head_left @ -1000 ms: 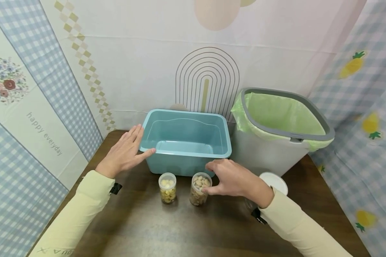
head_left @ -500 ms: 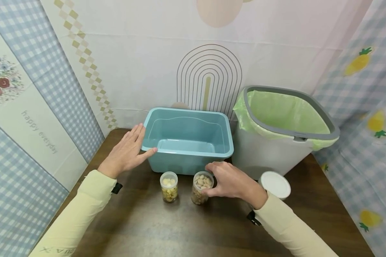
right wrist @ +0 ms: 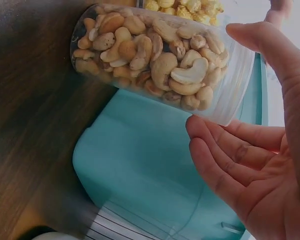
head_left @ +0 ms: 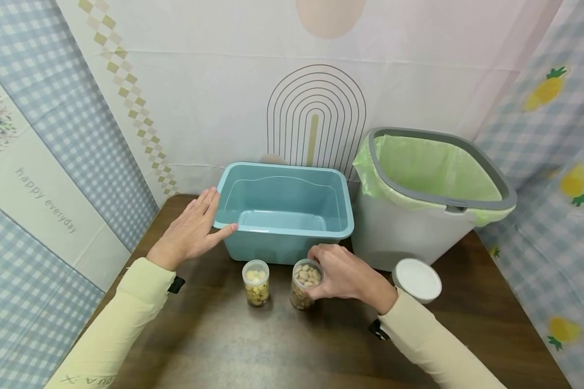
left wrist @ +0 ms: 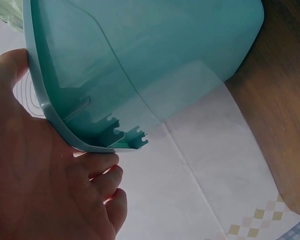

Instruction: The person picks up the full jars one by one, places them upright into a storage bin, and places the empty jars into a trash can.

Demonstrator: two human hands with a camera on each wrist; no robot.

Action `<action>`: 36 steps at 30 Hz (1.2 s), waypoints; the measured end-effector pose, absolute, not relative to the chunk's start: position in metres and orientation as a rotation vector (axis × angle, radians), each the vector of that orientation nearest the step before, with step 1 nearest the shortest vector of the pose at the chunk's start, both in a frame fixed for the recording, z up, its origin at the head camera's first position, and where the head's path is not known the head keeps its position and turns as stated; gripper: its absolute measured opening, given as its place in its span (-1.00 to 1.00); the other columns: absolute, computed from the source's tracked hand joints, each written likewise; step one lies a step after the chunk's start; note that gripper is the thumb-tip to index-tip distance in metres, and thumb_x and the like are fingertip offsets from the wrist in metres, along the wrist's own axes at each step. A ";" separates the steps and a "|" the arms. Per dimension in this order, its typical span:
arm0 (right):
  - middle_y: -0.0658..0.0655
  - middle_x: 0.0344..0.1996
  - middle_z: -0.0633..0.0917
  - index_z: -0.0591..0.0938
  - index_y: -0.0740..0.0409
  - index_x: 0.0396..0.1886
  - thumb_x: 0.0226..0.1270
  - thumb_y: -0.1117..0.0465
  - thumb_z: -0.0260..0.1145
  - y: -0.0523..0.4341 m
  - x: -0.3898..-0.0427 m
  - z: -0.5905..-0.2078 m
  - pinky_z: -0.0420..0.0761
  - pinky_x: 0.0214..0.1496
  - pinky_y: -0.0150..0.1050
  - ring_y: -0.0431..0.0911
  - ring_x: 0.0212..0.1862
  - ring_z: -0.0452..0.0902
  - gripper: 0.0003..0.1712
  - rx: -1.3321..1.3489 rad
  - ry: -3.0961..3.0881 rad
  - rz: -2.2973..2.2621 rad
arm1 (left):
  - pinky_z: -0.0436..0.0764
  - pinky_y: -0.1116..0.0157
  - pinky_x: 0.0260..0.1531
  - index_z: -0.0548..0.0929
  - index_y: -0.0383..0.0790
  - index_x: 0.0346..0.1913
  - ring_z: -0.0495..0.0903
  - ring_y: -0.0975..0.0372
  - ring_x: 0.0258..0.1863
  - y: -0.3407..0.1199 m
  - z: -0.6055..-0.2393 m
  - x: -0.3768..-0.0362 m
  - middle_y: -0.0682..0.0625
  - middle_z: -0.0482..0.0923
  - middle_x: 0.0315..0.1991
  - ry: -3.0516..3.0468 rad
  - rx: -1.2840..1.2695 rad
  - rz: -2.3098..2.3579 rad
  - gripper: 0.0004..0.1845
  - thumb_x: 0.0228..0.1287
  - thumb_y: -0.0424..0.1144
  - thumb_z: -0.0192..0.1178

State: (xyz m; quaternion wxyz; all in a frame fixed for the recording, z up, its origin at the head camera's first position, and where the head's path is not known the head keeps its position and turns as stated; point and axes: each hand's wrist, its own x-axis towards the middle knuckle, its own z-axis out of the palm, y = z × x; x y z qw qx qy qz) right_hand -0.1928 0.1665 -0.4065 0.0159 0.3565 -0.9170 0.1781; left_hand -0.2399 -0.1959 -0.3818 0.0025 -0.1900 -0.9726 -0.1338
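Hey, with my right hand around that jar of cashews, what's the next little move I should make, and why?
Probably close the right hand firmly on the cashew jar before lifting. In the right wrist view the fingers curve around the jar with gaps still showing, so the grip looks loose. The jar stands on the table in front of the blue bin, whose rim the left hand touches.

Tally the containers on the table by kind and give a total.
Clear snack jars: 2, the jar of cashews in the right hand and the jar of popcorn
Blue bins: 1, the blue bin touched by the left hand
Lined trash cans: 1, the trash can
White-lidded containers: 1, the white-lidded container
Total: 5
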 end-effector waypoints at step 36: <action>-0.13 -0.42 0.65 0.67 0.04 -0.22 -0.19 -0.07 0.66 0.179 -0.179 -0.295 0.56 -0.46 -0.47 -0.35 -0.43 0.50 -0.46 1.316 -2.800 0.453 | -0.11 -0.20 0.70 -0.19 -0.43 0.70 -0.22 -0.15 0.75 -0.197 -0.379 -0.238 -0.32 -0.27 0.74 -3.058 -0.605 -0.455 0.08 0.59 0.39 -0.12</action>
